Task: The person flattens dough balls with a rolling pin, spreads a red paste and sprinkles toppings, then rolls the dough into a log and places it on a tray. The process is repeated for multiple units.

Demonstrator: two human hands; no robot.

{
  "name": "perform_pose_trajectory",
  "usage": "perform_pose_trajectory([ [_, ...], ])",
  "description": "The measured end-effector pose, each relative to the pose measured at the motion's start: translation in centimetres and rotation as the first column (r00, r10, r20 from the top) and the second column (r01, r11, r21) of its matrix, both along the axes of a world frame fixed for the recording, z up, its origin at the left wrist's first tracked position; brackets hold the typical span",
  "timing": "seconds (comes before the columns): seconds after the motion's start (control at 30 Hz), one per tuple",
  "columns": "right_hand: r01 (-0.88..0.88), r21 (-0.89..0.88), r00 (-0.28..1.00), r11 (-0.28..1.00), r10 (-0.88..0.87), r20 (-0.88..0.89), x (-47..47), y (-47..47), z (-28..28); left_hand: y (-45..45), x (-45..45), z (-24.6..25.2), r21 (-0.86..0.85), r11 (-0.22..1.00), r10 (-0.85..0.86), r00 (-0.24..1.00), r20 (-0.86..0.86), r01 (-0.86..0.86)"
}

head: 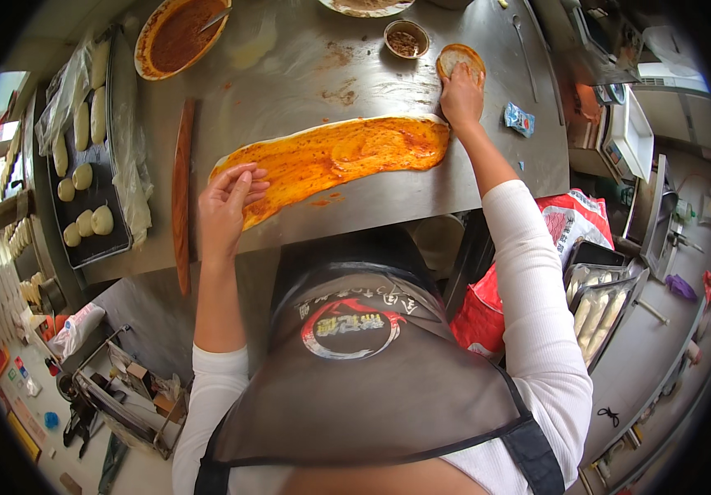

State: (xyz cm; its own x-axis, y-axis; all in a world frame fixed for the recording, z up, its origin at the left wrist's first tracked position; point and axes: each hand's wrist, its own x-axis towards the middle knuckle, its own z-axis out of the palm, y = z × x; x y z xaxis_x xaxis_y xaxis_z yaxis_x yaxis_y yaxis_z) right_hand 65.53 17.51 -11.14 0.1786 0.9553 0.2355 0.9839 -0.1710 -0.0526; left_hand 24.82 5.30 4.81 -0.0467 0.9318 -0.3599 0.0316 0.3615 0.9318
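Observation:
A long flat strip of dough [343, 154] coated in orange-red sauce lies across the steel table. My left hand [228, 201] is over its left end with the fingers loosely bent and nothing visible in them; whether it touches the dough I cannot tell. Beyond the strip's right end, my right hand [464, 93] reaches with its fingertips into a small round bowl [447, 54] with a pale interior and an orange rim. What the fingertips hold there is hidden. A wooden rolling pin [183, 192] with tapered ends lies left of my left hand.
A bowl of red sauce [179, 37] with a spoon stands at the back left. Dough pieces [98, 114] sit on a dark tray [86, 247] at the left. A metal bowl of brown crumbs [405, 40], a blue packet [519, 119] and a long spoon [525, 59] are at the right.

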Motion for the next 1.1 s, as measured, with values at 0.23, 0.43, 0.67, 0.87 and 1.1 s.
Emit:
perform_pose_trajectory([
  [0.23, -0.658, 0.097, 0.64, 0.747, 0.623, -0.45, -13.6, -11.4, 5.6, -0.8, -0.2, -0.8, -0.024, 0.999, -0.026, 0.999, 0.019, 0.027],
  [0.43, -0.558, -0.205, 0.804, 0.804, 0.461, -0.376, -15.5, -15.7, 5.1, -1.7, -0.8, -1.3, -0.045, 0.999, 0.002, 1.0, 0.008, -0.001],
  [0.67, -0.799, -0.169, 0.549, 0.577, 0.588, -0.594, -17.3, -15.1, 7.3, -2.1, -0.4, -1.7, -0.054, 0.998, -0.022, 0.998, 0.052, 0.025],
  [0.87, -0.174, -0.109, 0.964, 0.979, 0.146, -0.224, -10.5, -15.9, 4.9, -2.9, 0.0, -1.5, -0.082, 0.996, -0.021, 0.999, 0.033, 0.024],
  [1.1, -0.473, -0.408, 0.881, 0.781, 0.419, -0.219, -9.2, -17.4, 6.3, -2.7, 0.5, -1.7, -0.077, 0.995, -0.063, 0.998, 0.022, 0.065],
])
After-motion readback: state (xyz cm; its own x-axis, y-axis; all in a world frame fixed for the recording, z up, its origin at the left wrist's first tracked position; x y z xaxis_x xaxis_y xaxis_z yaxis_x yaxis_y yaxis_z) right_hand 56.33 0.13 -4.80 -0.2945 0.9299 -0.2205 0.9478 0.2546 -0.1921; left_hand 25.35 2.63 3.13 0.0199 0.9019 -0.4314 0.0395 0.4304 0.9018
